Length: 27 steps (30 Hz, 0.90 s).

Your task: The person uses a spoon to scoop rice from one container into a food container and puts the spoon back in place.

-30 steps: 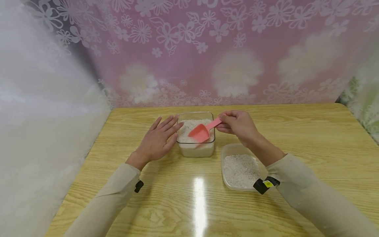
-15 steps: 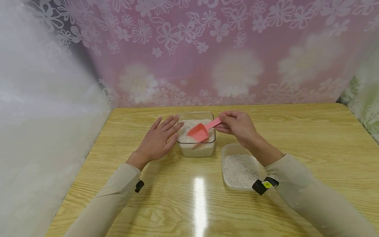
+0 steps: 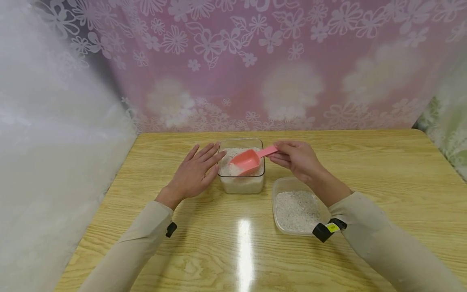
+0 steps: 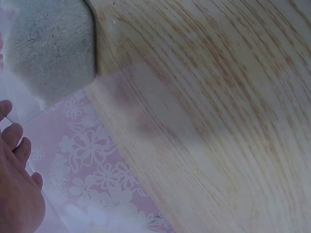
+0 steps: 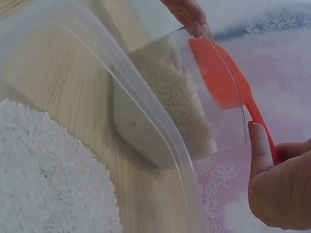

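Observation:
A clear, square-sided container (image 3: 242, 185) of white rice stands near the back of the table. My left hand (image 3: 195, 174) lies along its left side, fingers straight and fingertips at the rim. My right hand (image 3: 297, 160) pinches the handle of a pink scoop (image 3: 249, 160) from the right. The scoop's bowl is over the rice inside the container, with white grains at its front lip. In the right wrist view the orange-looking scoop (image 5: 218, 73) slants across the container's rim, thumb against its handle. The left wrist view has part of the left hand (image 4: 19, 189) beside the container.
A second, lower plastic tub (image 3: 276, 217), also with rice in it, stands nearer me under the right forearm. Both sit on a wood-grain table (image 3: 204, 251). A pink flowered curtain (image 3: 233, 89) hangs behind the table's back edge.
The scoop's bowl has levelled a little, and its handle has shifted slightly right with my right hand. White grains now show at its lip. My left hand has kept its place.

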Tool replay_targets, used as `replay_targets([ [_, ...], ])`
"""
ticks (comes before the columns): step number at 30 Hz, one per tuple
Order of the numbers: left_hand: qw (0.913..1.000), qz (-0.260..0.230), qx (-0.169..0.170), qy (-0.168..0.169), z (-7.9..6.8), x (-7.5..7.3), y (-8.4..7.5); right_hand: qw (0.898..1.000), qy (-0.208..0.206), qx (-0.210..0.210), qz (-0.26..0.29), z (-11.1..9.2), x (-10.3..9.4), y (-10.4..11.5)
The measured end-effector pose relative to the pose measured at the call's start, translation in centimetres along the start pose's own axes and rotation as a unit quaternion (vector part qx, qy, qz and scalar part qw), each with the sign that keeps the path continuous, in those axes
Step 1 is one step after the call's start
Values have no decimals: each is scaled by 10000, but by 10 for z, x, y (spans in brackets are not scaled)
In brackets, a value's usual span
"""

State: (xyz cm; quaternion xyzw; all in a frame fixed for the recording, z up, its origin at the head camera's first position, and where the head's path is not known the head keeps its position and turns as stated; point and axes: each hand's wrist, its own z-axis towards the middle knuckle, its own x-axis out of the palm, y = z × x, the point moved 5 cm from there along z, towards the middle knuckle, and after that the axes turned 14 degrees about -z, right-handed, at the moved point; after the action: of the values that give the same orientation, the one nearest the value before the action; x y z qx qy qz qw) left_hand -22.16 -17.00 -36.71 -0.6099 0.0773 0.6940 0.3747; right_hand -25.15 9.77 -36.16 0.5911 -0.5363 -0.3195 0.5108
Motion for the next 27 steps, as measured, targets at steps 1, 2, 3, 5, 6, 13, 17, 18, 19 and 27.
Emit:
replay_targets([
  [1, 10000, 0, -6, 4, 0, 0, 0, 9999, 18, 38, 109, 0, -1, 0],
  [2, 10000, -6, -19, 11, 0, 0, 0, 9997, 40, 77, 228, 0, -3, -1],
  [3, 10000, -11, -23, 11, 0, 0, 0, 9994, 59, 99, 316, 0, -4, -1],
  [5, 10000, -32, -38, 14, -1, 1, 0, 9988, 90, 107, 472, -1, -8, -1],
  [6, 10000, -40, -45, 17, -1, 1, 0, 9984, 112, 94, 540, -1, -9, 0],
  [13, 10000, -40, -65, 27, 0, 1, 1, 9950, 218, 61, 976, -5, -20, 5],
  [17, 9999, -82, -56, 20, 0, 2, 1, 9928, 292, 59, 1158, -7, -25, 9],
  [18, 9999, -89, -45, 16, 0, 2, 1, 9921, 315, 56, 1213, -8, -27, 10],
  [19, 9999, -95, -40, 12, 0, 1, 1, 9914, 340, 55, 1262, -9, -28, 11],
  [27, 9999, -117, 0, -17, 1, 2, 0, 9876, 501, -1, 1490, -21, -45, 19],
])
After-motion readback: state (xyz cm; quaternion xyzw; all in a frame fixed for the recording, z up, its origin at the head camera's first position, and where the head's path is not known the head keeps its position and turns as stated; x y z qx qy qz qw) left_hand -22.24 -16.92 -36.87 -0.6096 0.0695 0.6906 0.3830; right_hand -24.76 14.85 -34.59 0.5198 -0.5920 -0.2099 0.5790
